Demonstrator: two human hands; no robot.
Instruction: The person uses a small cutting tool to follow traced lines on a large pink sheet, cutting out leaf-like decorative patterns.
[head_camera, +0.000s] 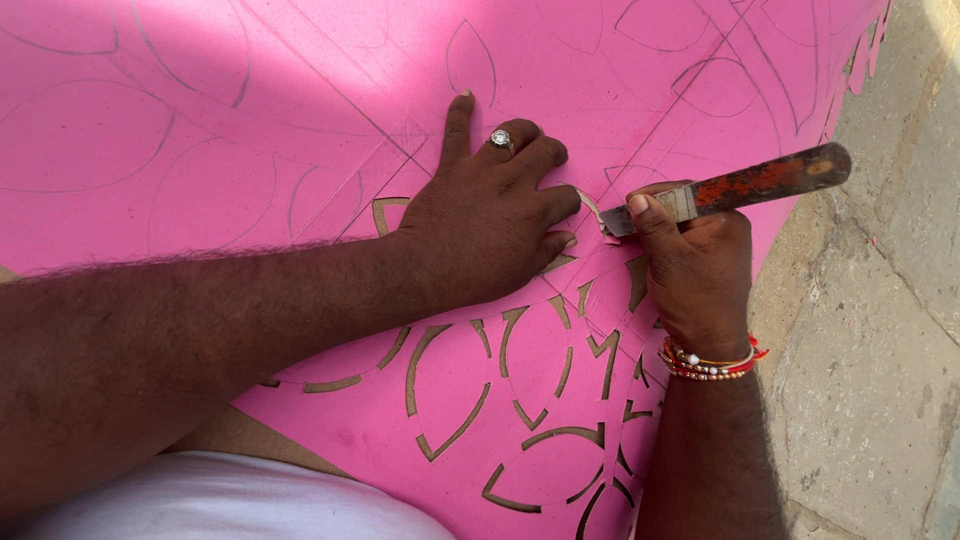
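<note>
Lying under both hands (590, 225) — pink sheet (250, 120)

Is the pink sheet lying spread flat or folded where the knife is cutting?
Spread flat. The pink sheet lies open under the left hand, which presses it down beside the knife held in the right hand.

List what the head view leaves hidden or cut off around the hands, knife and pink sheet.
- Knife blade tip: mostly hidden by the right hand and left hand fingers.
- Pencilled pattern under the left hand and forearm: covered.
- Pink sheet: runs past the top and left picture edges, so its full size is unknown.
- Surface under the sheet: seen only through the cut slots.
</note>
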